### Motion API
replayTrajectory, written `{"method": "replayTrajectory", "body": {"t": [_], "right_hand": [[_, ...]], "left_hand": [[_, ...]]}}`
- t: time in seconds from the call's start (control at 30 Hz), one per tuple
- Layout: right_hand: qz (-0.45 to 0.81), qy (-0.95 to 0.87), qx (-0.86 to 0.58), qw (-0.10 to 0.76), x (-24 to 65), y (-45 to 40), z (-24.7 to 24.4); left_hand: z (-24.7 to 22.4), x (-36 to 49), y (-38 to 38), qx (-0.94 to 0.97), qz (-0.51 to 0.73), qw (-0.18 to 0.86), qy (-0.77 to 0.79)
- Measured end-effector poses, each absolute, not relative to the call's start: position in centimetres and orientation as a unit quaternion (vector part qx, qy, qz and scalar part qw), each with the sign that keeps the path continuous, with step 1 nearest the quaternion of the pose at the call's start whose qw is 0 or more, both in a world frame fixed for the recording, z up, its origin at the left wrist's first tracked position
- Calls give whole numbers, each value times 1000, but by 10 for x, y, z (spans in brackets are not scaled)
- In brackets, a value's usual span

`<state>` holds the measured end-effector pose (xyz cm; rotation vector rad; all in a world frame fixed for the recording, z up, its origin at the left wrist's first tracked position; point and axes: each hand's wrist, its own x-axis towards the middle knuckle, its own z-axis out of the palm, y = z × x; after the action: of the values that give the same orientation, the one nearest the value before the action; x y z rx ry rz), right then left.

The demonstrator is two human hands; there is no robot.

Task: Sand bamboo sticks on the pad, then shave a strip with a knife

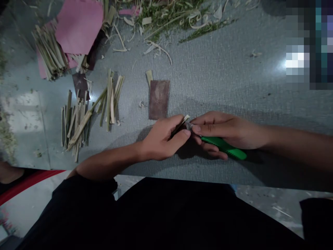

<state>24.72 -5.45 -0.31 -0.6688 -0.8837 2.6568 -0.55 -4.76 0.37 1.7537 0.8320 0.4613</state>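
My left hand (166, 137) is closed around a thin split plant strip (186, 118), whose pale end sticks out past the thumb. In my right hand (226, 130) is a knife with a green handle (234, 150); its short blade (189, 125) meets the strip between my two hands. The fingertips of both hands almost touch. Just beyond my left hand lies a brown rectangle of sandpaper (159, 100), with one flat strip (149, 74) poking out from under its far edge.
Cut strips (111, 100) and a looser pile (76, 126) lie to the left. Farther back are a bundle of strips (50, 53), pink paper (79, 26) and green shavings (166, 19). The grey table's near edge (179, 178) runs close to my body.
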Motion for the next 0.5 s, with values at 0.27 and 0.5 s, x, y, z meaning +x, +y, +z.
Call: {"method": "replayTrajectory", "body": {"t": [0.27,0.5], "right_hand": [[915,-314,-220,128,245,-55,-4],[901,-319,-236,177,240,-62,-3]], "left_hand": [[10,-3,-43,728,120,582,342],[7,0,-45,760,121,511,384]]}}
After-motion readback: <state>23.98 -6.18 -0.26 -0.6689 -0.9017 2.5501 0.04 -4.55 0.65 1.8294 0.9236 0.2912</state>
